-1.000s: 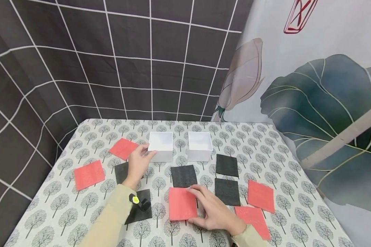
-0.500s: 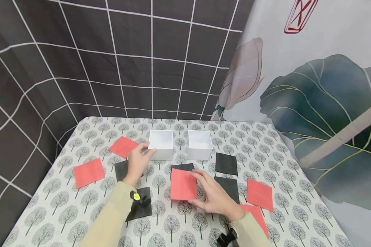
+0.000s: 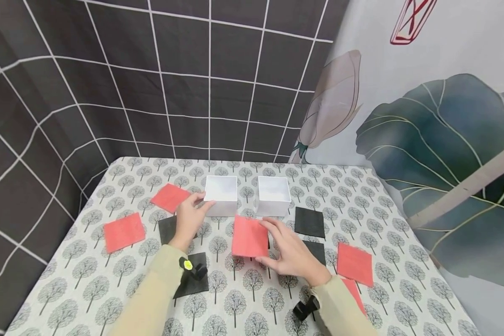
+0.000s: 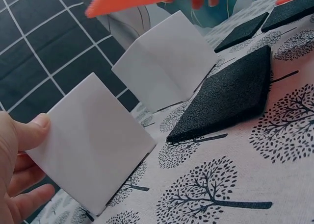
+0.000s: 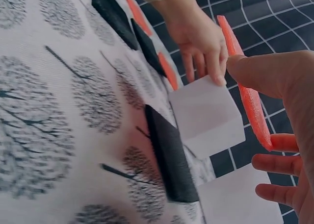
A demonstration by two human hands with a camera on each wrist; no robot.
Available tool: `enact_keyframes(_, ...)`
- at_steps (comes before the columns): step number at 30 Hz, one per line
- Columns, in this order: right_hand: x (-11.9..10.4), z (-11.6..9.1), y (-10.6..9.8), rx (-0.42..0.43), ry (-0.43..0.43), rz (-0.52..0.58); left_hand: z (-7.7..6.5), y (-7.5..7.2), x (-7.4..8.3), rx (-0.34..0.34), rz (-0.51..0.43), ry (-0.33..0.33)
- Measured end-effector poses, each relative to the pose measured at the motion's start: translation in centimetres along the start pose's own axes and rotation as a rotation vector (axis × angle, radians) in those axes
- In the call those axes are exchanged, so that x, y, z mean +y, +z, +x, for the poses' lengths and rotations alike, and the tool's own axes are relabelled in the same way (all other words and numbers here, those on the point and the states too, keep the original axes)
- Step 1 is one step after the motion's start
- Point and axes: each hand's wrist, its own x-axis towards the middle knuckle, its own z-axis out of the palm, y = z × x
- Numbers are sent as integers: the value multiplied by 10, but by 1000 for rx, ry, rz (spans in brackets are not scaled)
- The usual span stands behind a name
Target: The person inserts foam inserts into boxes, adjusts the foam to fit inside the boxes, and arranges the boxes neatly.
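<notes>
A red foam square is held in the air by my right hand, pinched by its edges between thumb and fingers. The right wrist view has the same square edge-on, and its underside crosses the top of the left wrist view. Beneath it on the cloth lies a black foam square, nearly hidden in the head view. My left hand grips the left wall of an open-topped white box, with the thumb on its front face. Beside that box, to the right, stands a second white box.
Left of the boxes lie two red squares and two black ones, partly behind my left arm. At the right are black squares and red squares. A dark grid curtain hangs behind the tree-print tabletop.
My right hand has lifted the red square off the cloth and carried it forward toward the boxes, over the black square. My left hand stays on the left box.
</notes>
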Motion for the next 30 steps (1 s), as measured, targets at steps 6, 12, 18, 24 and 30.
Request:
enact_keyframes(6,4,17,-6,41,-5,-40,-1,0,0,19,5,37)
enact_keyframes(12,6,34,-9,66,-31,-57,-2,1,-2,1,-15,21)
enact_keyframes(18,8,56,-10,58,-27,-78,-3,0,-1,9,-35,-4)
enact_keyframes(24,13,73,-8,35,-59,-124,-4,4,-1,47,-48,38)
enact_keyframes(30,17,86,-6,22,-74,-139,-3,9,-4,72,-78,54)
